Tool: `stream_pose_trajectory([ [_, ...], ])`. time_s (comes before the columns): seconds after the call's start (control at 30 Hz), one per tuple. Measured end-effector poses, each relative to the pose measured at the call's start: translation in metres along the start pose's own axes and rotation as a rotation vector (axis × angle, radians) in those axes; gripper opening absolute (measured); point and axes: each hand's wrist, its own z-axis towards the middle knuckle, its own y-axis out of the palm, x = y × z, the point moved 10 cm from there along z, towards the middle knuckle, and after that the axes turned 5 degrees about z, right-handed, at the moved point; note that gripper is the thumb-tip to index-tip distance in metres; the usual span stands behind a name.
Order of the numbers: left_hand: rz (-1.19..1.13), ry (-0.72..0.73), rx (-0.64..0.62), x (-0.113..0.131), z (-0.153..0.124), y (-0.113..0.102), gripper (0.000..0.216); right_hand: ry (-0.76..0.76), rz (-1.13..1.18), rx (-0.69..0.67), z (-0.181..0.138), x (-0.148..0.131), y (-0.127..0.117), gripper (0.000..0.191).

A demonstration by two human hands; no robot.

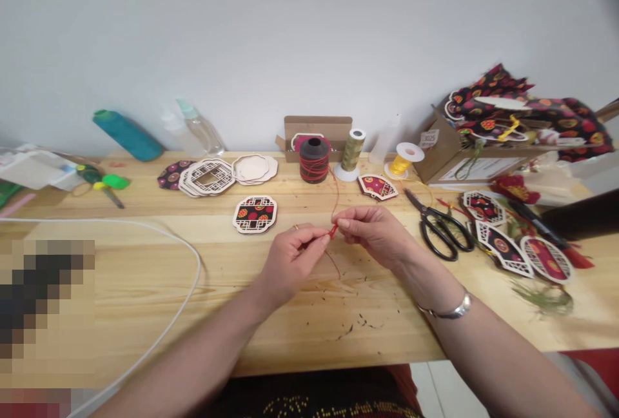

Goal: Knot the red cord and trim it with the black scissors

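Note:
My left hand (296,257) and my right hand (370,229) meet above the middle of the table, each pinching a thin red cord (333,231). A small loop or knot of the cord shows between the fingertips; its exact form is too small to tell. One end hangs below my fingers toward the tabletop. The other runs up to a dark spool (314,169) wound with red cord. Left of my hands lies an octagonal ornament (255,214) with a pale lattice frame over patterned fabric. Black-handled scissors (442,231) lie open beyond my right wrist.
Behind stand a green thread cone (353,152) and a yellow spool (405,159). Lattice frames (207,177) are stacked back left. A carton (440,147) heaped with fabric and several ornaments (546,259) occupy the right. A white cable (191,276) curves across the left. Dark scraps dot the front.

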Motion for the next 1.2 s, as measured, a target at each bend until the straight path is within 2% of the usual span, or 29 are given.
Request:
stream_pose_trajectory([
  [0.27,-0.024,-0.051,-0.007,0.003,0.001,-0.001,0.017,-0.248,-0.244,0.144,-0.005,-0.026,-0.009,0.016],
  [0.5,-0.026,-0.097,-0.025,-0.001,0.000,0.001,0.019,-0.321,-0.291,0.263,-0.011,-0.039,-0.020,0.020],
  [0.77,-0.044,-0.153,-0.046,-0.009,-0.002,0.002,0.022,-0.378,-0.411,0.308,-0.015,-0.045,-0.021,0.022],
  [0.9,-0.107,-0.162,-0.067,-0.008,-0.002,0.002,0.019,-0.379,-0.449,0.237,-0.014,-0.046,-0.013,0.020],
  [1.1,-0.262,-0.156,0.018,-0.010,0.002,-0.007,0.024,-0.435,-0.555,0.038,-0.018,-0.048,0.014,0.017],
  [1.2,-0.351,-0.189,-0.112,-0.013,0.000,0.008,0.025,-0.551,-0.657,0.008,-0.024,-0.053,0.023,0.018],
])
